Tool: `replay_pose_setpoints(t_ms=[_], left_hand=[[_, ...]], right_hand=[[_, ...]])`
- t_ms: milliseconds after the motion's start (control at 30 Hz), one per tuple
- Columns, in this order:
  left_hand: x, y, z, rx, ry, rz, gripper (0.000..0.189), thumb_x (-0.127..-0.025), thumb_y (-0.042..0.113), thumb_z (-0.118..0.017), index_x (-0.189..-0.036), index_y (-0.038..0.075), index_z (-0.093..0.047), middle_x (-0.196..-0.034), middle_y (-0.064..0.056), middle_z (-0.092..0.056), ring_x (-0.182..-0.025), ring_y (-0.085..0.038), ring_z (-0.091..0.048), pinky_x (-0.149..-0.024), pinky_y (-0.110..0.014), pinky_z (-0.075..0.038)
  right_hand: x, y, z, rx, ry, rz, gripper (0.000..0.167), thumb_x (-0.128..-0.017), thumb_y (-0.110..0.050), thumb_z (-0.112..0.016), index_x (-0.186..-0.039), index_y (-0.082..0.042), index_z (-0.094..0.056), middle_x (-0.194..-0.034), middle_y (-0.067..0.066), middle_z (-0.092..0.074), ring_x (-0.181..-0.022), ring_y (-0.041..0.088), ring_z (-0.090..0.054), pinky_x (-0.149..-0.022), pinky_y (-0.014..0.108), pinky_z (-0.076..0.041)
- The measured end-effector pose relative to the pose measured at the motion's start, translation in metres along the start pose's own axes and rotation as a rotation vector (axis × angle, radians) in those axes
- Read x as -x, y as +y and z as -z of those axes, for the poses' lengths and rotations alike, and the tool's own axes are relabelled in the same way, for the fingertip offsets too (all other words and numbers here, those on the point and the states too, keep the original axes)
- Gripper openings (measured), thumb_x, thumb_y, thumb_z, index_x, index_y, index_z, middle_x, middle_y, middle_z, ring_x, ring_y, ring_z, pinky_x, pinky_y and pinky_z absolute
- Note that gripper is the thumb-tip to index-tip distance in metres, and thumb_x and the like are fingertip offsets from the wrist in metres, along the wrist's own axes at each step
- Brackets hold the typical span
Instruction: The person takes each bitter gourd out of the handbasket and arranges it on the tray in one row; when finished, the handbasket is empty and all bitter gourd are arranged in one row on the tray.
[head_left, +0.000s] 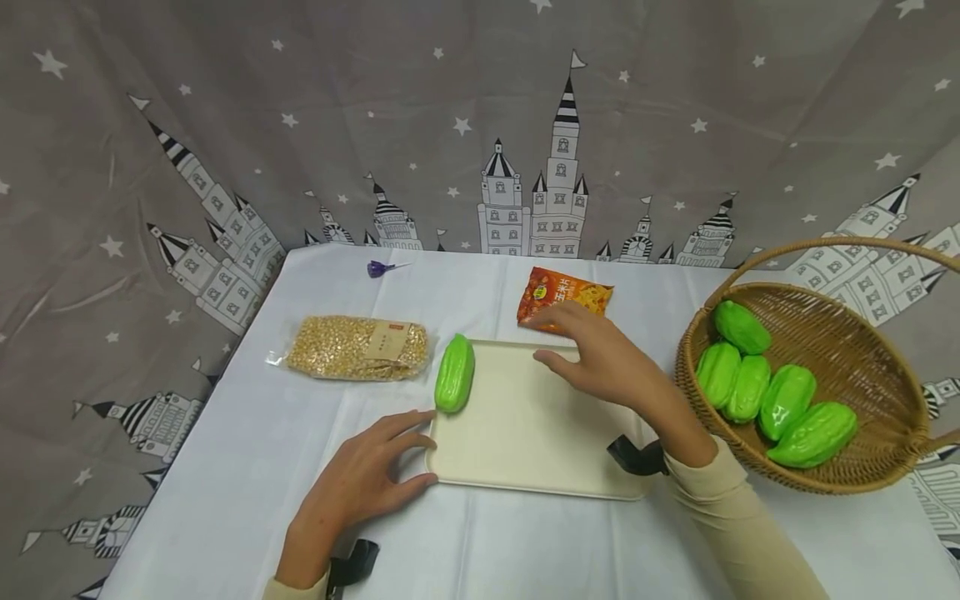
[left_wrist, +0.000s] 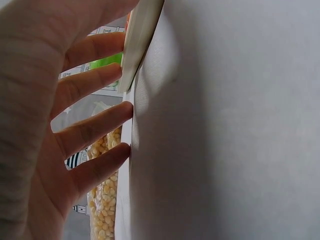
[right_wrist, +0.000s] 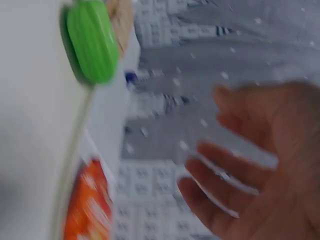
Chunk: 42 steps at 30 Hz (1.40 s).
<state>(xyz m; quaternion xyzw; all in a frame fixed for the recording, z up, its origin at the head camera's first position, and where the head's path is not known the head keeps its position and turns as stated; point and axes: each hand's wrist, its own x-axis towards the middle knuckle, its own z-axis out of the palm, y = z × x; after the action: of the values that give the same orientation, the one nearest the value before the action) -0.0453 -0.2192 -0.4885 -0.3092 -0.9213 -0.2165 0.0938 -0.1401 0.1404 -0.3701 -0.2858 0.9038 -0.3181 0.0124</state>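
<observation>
A cream tray [head_left: 536, 433] lies on the white-covered table, with one bright green ridged gourd [head_left: 454, 375] along its left side. My left hand [head_left: 367, 471] is at the tray's left edge, fingers spread, fingertips right at the rim; in the left wrist view its fingers [left_wrist: 95, 82] reach toward the tray's side. Above the tray's right part hovers my right hand [head_left: 603, 354], holding nothing, its fingers loosely bent. Just beyond its fingertips lies an orange snack packet [head_left: 562, 296]. In the right wrist view the gourd [right_wrist: 93, 42] sits well apart from that hand.
A wicker basket [head_left: 885, 400] with a tall handle stands at the right and holds several green gourds [head_left: 787, 400]. Left of the tray lies a clear bag of corn kernels [head_left: 356, 348]. Farther back is a small purple item [head_left: 380, 268]. A grey castle-print curtain [head_left: 420, 108] hangs behind the table.
</observation>
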Motion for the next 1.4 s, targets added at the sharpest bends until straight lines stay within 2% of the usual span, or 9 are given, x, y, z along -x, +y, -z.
replay_pose_setpoints(t_ms=[167,367,467,533,667,767,1000,1267,1400], left_hand=[[0.001,-0.001,0.001,-0.006,0.008,0.000,0.040,-0.079,0.042,-0.095,-0.110,0.021,-0.079,-0.146,-0.002,-0.068,-0.135,-0.026,-0.065,-0.103,-0.045,-0.059],[0.001,-0.001,0.001,-0.002,0.009,0.001,0.040,-0.079,0.042,-0.095,-0.110,0.021,-0.079,-0.146,-0.002,-0.068,-0.135,-0.027,-0.065,-0.103,-0.045,-0.059],[0.001,-0.001,0.001,0.000,0.005,0.005,0.040,-0.080,0.042,-0.095,-0.110,0.021,-0.079,-0.147,-0.001,-0.067,-0.135,-0.027,-0.065,-0.103,-0.046,-0.059],[0.001,0.000,0.000,0.003,0.001,0.009,0.040,-0.080,0.043,-0.095,-0.111,0.022,-0.079,-0.148,-0.001,-0.067,-0.136,-0.026,-0.064,-0.104,-0.045,-0.059],[0.001,0.000,-0.001,0.003,-0.004,0.011,0.041,-0.080,0.043,-0.094,-0.112,0.022,-0.079,-0.148,-0.001,-0.067,-0.136,-0.026,-0.064,-0.104,-0.045,-0.059],[0.001,0.001,-0.001,-0.002,0.000,0.008,0.040,-0.080,0.043,-0.094,-0.111,0.023,-0.079,-0.148,-0.001,-0.067,-0.135,-0.026,-0.064,-0.103,-0.045,-0.059],[0.000,0.001,0.000,0.007,0.002,0.001,0.039,-0.081,0.043,-0.093,-0.112,0.022,-0.079,-0.148,0.000,-0.066,-0.135,-0.024,-0.064,-0.102,-0.044,-0.059],[0.000,0.001,-0.001,0.000,-0.007,0.009,0.040,-0.082,0.044,-0.093,-0.112,0.022,-0.079,-0.149,-0.001,-0.066,-0.135,-0.024,-0.064,-0.102,-0.044,-0.060],[-0.001,0.001,-0.002,-0.009,-0.012,0.009,0.041,-0.081,0.044,-0.093,-0.113,0.023,-0.079,-0.149,-0.002,-0.066,-0.134,-0.024,-0.064,-0.101,-0.044,-0.060]], right_hand=[[0.018,0.012,0.033,0.056,-0.067,0.033,0.041,-0.100,-0.013,-0.078,-0.140,-0.009,-0.067,-0.140,0.009,-0.068,-0.133,0.032,-0.062,-0.112,0.056,-0.053],[0.041,0.025,0.069,0.119,-0.033,0.018,0.044,-0.097,-0.008,-0.080,-0.139,-0.009,-0.067,-0.140,0.011,-0.068,-0.129,0.034,-0.064,-0.104,0.058,-0.058],[0.055,0.033,0.086,0.160,0.006,0.048,0.050,-0.093,-0.005,-0.084,-0.140,-0.010,-0.067,-0.139,0.009,-0.069,-0.117,0.028,-0.068,-0.092,0.049,-0.063],[0.064,0.040,0.096,0.189,0.037,0.070,0.055,-0.091,-0.005,-0.086,-0.141,-0.013,-0.067,-0.137,0.007,-0.069,-0.103,0.020,-0.069,-0.081,0.037,-0.063],[0.082,0.057,0.111,0.232,0.105,0.101,0.064,-0.082,-0.005,-0.093,-0.140,-0.015,-0.068,-0.137,0.004,-0.069,-0.105,0.019,-0.068,-0.094,0.013,-0.049],[0.093,0.070,0.117,0.245,0.153,0.102,0.067,-0.076,-0.001,-0.095,-0.137,-0.011,-0.070,-0.141,0.006,-0.067,-0.120,0.024,-0.063,-0.106,0.003,-0.032],[0.113,0.104,0.127,0.260,0.193,0.129,0.079,-0.066,0.010,-0.095,-0.139,-0.003,-0.067,-0.139,0.012,-0.067,-0.125,0.003,-0.055,-0.100,0.000,-0.037],[0.121,0.132,0.140,0.299,0.140,0.029,0.078,-0.072,0.006,-0.094,-0.143,-0.001,-0.063,-0.140,0.020,-0.064,-0.126,0.040,-0.058,-0.101,-0.001,-0.024],[0.125,0.148,0.144,0.304,0.135,0.033,0.078,-0.072,0.005,-0.094,-0.142,-0.001,-0.062,-0.137,0.022,-0.065,-0.125,0.044,-0.058,-0.102,0.001,-0.026]])
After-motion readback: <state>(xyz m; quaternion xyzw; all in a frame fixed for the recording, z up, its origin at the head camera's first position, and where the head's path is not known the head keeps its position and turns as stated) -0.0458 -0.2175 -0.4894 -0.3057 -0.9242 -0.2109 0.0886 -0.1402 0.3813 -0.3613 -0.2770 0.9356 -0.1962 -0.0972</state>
